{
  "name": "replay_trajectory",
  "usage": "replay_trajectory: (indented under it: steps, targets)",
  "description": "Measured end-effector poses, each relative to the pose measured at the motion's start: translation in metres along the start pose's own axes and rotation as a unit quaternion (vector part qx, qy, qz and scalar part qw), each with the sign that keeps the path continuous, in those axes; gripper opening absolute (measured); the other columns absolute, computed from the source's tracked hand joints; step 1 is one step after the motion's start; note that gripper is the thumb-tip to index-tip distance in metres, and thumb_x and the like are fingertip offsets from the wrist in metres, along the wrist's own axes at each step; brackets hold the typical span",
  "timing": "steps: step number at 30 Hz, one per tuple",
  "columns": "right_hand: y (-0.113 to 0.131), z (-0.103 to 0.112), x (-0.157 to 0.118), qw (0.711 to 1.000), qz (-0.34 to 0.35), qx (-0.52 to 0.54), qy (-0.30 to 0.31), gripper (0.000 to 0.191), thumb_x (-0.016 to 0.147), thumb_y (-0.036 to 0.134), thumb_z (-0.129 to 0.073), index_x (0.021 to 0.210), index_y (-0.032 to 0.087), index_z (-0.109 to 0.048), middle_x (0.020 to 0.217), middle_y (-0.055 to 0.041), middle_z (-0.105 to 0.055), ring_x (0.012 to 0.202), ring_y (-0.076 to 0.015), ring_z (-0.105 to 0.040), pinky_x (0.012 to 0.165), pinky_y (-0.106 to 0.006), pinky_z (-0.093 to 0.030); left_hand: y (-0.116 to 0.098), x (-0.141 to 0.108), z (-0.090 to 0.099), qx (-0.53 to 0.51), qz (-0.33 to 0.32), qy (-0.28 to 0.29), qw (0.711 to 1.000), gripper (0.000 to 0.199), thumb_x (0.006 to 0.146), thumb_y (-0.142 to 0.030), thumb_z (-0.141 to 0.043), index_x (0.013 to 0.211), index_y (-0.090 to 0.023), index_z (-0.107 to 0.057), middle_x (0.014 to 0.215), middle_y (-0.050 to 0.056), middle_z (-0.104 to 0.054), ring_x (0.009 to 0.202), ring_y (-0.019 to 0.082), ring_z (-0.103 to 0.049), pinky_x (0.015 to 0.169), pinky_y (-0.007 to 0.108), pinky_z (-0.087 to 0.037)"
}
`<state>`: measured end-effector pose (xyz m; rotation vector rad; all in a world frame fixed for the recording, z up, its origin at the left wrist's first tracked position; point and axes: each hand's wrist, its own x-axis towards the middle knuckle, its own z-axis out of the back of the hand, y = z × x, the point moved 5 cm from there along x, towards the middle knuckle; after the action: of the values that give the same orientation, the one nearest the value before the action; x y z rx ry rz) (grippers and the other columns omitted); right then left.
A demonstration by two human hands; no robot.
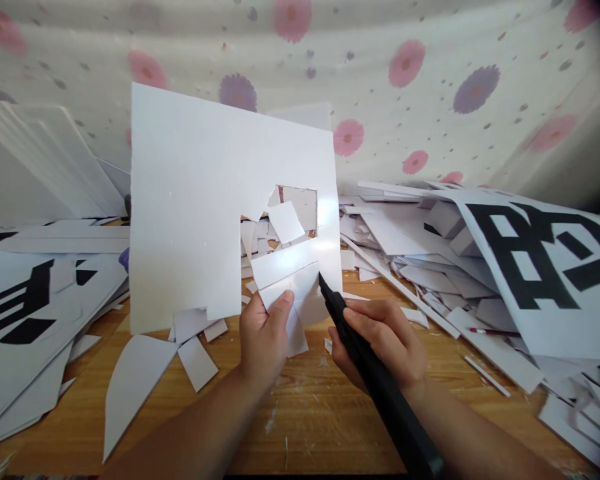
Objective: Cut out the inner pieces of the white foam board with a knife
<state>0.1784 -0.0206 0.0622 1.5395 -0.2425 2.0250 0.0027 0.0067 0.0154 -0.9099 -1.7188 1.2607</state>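
My left hand [263, 337] holds a large white foam board [190, 207] upright by its lower right corner, thumb pressed on a flap at the bottom edge. The board has ragged cut-outs near its right side, and a loose square piece [286, 222] hangs in the opening. My right hand [380, 343] grips a long black utility knife [375, 373], its tip touching the board's lower right edge just beside my left thumb.
White offcuts [196, 360] litter the wooden table [305, 413]. Stacks of white boards [40, 160] stand at the left, sheets with black shapes [15, 300] lie below them. A printed sheet with black marks [545, 260] tops a scrap heap at the right. A flowered wall [405, 67] is behind.
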Motion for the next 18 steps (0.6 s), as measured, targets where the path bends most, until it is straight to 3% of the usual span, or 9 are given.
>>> replay_trajectory:
  steps: [6,11,18]
  targets:
    - [0.000,0.001,-0.003,1.000,0.025,0.004,0.004,0.046,0.068,0.009,-0.073,0.112,0.015,-0.061,0.100,-0.0138,-0.066,0.086,-0.0234,-0.071,0.064,-0.031,-0.064,-0.002,0.001,-0.004,-0.036,0.003,0.000,0.999,0.027,0.085,-0.033,-0.067,0.110,-0.021,-0.067,0.105,0.003,-0.072,0.095,0.020,-0.065,0.084,0.029,-0.052]
    - [0.000,0.009,-0.002,0.998,0.047,-0.019,-0.031,0.049,0.068,0.013,-0.075,0.114,0.020,-0.062,0.099,-0.0105,-0.070,0.080,-0.0229,-0.073,0.058,-0.031,-0.065,-0.001,-0.002,-0.008,-0.093,0.045,-0.001,0.995,0.035,0.082,-0.032,-0.070,0.115,-0.019,-0.065,0.107,0.007,-0.072,0.101,0.025,-0.066,0.090,0.037,-0.052]
    - [-0.001,0.012,0.000,0.998,0.055,-0.018,-0.032,0.050,0.066,0.013,-0.076,0.114,0.017,-0.063,0.095,-0.0099,-0.070,0.080,-0.0231,-0.073,0.059,-0.032,-0.065,-0.003,-0.005,-0.009,-0.122,0.066,-0.012,0.990,0.034,0.079,-0.030,-0.073,0.111,-0.018,-0.067,0.101,0.007,-0.073,0.097,0.026,-0.068,0.087,0.040,-0.054]
